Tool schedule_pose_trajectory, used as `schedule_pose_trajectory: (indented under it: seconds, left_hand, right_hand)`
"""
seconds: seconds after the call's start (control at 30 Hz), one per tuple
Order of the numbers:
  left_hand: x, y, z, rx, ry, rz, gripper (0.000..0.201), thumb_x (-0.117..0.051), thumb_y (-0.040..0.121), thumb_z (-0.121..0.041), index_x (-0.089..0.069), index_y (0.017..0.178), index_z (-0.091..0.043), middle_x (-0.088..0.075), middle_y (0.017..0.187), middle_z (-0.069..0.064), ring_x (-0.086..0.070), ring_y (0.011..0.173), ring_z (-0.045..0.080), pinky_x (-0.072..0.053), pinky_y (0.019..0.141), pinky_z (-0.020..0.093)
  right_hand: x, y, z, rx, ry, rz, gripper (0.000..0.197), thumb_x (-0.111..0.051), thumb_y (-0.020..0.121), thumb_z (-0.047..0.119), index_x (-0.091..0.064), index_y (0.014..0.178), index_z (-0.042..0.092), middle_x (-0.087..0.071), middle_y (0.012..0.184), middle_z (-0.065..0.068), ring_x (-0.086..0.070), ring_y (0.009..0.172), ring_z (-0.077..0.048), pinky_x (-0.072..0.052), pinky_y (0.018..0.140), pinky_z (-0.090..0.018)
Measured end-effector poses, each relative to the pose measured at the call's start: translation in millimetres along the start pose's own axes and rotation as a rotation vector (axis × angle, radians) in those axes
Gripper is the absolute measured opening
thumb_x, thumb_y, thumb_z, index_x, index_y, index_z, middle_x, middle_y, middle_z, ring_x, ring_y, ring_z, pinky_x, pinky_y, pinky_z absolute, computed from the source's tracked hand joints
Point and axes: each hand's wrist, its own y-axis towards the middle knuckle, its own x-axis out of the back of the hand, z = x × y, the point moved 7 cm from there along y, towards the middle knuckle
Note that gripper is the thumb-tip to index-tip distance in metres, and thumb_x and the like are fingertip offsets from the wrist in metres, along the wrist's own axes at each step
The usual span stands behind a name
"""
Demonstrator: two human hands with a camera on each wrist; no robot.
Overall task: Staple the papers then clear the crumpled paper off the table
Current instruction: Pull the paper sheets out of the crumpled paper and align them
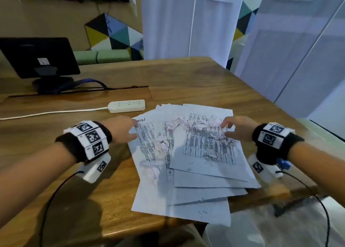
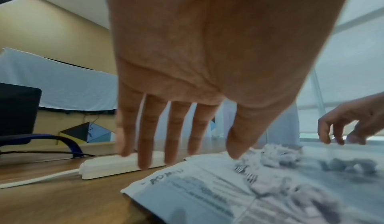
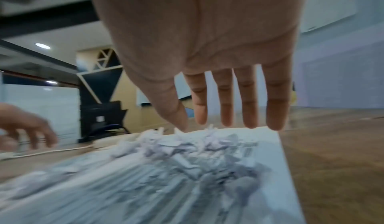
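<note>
A loose fan of printed papers [image 1: 186, 164] lies on the wooden table [image 1: 186, 79], with several crumpled paper bits [image 1: 175, 123] scattered over the sheets. My left hand [image 1: 130, 129] hovers at the stack's far left corner, fingers straight and spread, holding nothing [image 2: 180, 148]. My right hand [image 1: 229, 129] is over the far right edge of the papers [image 3: 187, 186], fingers extended above the crumpled paper bits [image 3: 176, 147], gripping nothing. No stapler is visible.
A white power strip [image 1: 127, 106] with its cord lies just beyond the papers on the left. A black monitor [image 1: 37, 58] stands at the back left. The table's right edge [image 1: 280, 106] is near my right hand. The near stack overhangs the front edge.
</note>
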Motion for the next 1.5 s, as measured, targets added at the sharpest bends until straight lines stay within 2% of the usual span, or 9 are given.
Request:
schedule_pose_trajectory:
  seconds: [0.1, 0.2, 0.37, 0.5, 0.67, 0.97, 1.1, 1.2, 1.5]
  left_hand:
    - [-2, 13, 10, 0.157, 0.115, 0.050, 0.050, -0.041, 0.093, -0.049, -0.056, 0.123, -0.012, -0.065, 0.115, 0.006, -0.060, 0.098, 0.022, -0.050, 0.082, 0.030]
    - [-10, 21, 6, 0.180, 0.168, 0.150, 0.055, -0.034, 0.095, -0.054, -0.061, 0.113, -0.010, -0.060, 0.090, 0.001, -0.055, 0.079, 0.017, -0.040, 0.060, 0.021]
    - [-26, 42, 7, 0.126, 0.032, 0.210, 0.071, -0.030, 0.087, -0.070, -0.057, 0.123, -0.016, -0.066, 0.116, 0.004, -0.062, 0.103, 0.020, -0.047, 0.085, 0.029]
    - [-39, 47, -7, 0.075, 0.013, 0.223, 0.081, -0.035, 0.079, -0.077, -0.034, 0.144, -0.027, -0.045, 0.141, 0.013, -0.044, 0.128, 0.030, -0.038, 0.107, 0.041]
    - [-38, 52, -20, 0.065, -0.008, 0.205, 0.078, -0.042, 0.080, -0.073, -0.031, 0.144, -0.032, -0.032, 0.146, 0.014, -0.035, 0.133, 0.035, -0.034, 0.106, 0.045]
    - [-29, 63, -37, 0.071, -0.321, 0.121, 0.063, -0.068, 0.081, -0.037, -0.045, 0.136, -0.018, -0.044, 0.134, 0.013, -0.052, 0.117, 0.030, -0.045, 0.097, 0.035]
    - [-27, 69, -41, 0.078, -0.423, 0.069, 0.071, -0.072, 0.080, -0.020, -0.038, 0.142, -0.011, -0.046, 0.142, 0.011, -0.048, 0.125, 0.028, -0.041, 0.101, 0.034]
    - [-28, 74, -42, 0.088, -0.454, 0.079, 0.079, -0.077, 0.075, -0.018, -0.036, 0.142, -0.009, -0.045, 0.144, 0.010, -0.047, 0.128, 0.027, -0.041, 0.106, 0.037]
    - [-28, 73, -57, -0.001, -0.329, 0.047, 0.062, -0.062, 0.085, -0.012, -0.034, 0.139, -0.008, -0.051, 0.129, 0.019, -0.056, 0.111, 0.034, -0.050, 0.086, 0.037]
  right_hand:
    - [-4, 19, -27, -0.196, -0.046, 0.026, 0.042, -0.058, 0.088, 0.033, -0.051, 0.125, 0.014, -0.059, 0.119, -0.011, -0.057, 0.102, -0.026, -0.044, 0.082, -0.030]
    - [-13, 24, -41, -0.308, -0.061, 0.087, 0.052, -0.054, 0.090, 0.039, -0.045, 0.133, 0.011, -0.053, 0.135, -0.011, -0.053, 0.118, -0.028, -0.042, 0.091, -0.031]
    - [-37, 32, -45, -0.273, -0.058, 0.171, 0.064, -0.047, 0.089, 0.054, -0.038, 0.141, 0.018, -0.044, 0.146, -0.010, -0.046, 0.130, -0.028, -0.038, 0.104, -0.038]
    - [-43, 39, -32, -0.171, -0.027, 0.150, 0.070, -0.051, 0.084, 0.060, -0.036, 0.143, 0.027, -0.054, 0.135, -0.016, -0.060, 0.103, -0.024, -0.045, 0.081, -0.031]
    - [-41, 51, -16, -0.144, -0.040, 0.140, 0.075, -0.053, 0.076, 0.068, -0.046, 0.136, 0.023, -0.048, 0.141, -0.008, -0.049, 0.125, -0.027, -0.042, 0.104, -0.042]
    - [-38, 76, -2, -0.312, 0.184, 0.099, 0.111, -0.083, 0.048, 0.059, -0.038, 0.135, 0.006, -0.055, 0.129, -0.016, -0.056, 0.112, -0.032, -0.049, 0.096, -0.043]
    - [-41, 78, 1, -0.356, 0.231, 0.164, 0.069, -0.086, 0.050, 0.053, -0.056, 0.089, 0.004, -0.061, 0.083, -0.008, -0.056, 0.072, -0.022, -0.049, 0.066, -0.030]
    - [-39, 76, 2, -0.382, 0.261, 0.157, 0.058, -0.085, 0.054, 0.050, -0.044, 0.067, 0.012, -0.048, 0.066, -0.002, -0.044, 0.058, -0.016, -0.037, 0.052, -0.027]
    - [-26, 71, 16, -0.414, 0.198, 0.179, 0.059, -0.087, 0.047, 0.049, -0.051, 0.076, 0.013, -0.061, 0.082, -0.006, -0.063, 0.086, -0.030, -0.055, 0.083, -0.041]
